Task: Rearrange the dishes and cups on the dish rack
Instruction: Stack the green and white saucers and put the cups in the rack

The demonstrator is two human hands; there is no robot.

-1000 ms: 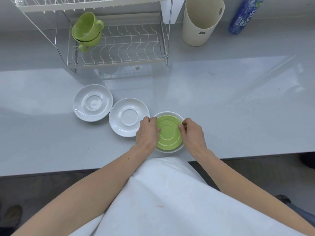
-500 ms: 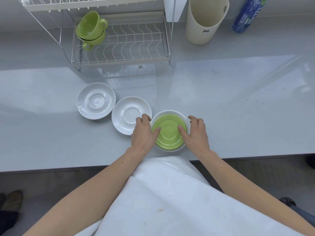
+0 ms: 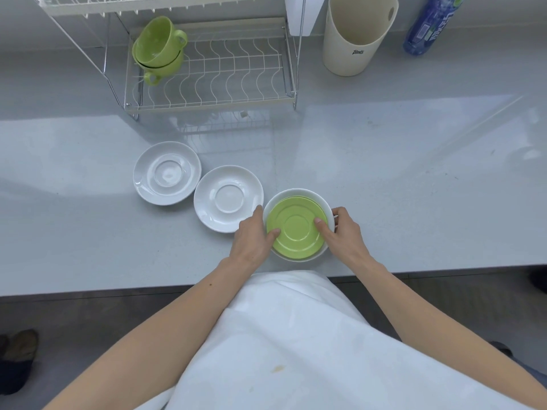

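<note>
Racking looks barely begun, with only two stacked green ceramic cups on the white wire dish rack and two round white saucers on the grey counter, where left hand and right hand each clasp a side of the green-on-white saucer stack.

Bright, even light — soft glare on countertop; sharp focus, wide-angle bending at edges.
</note>
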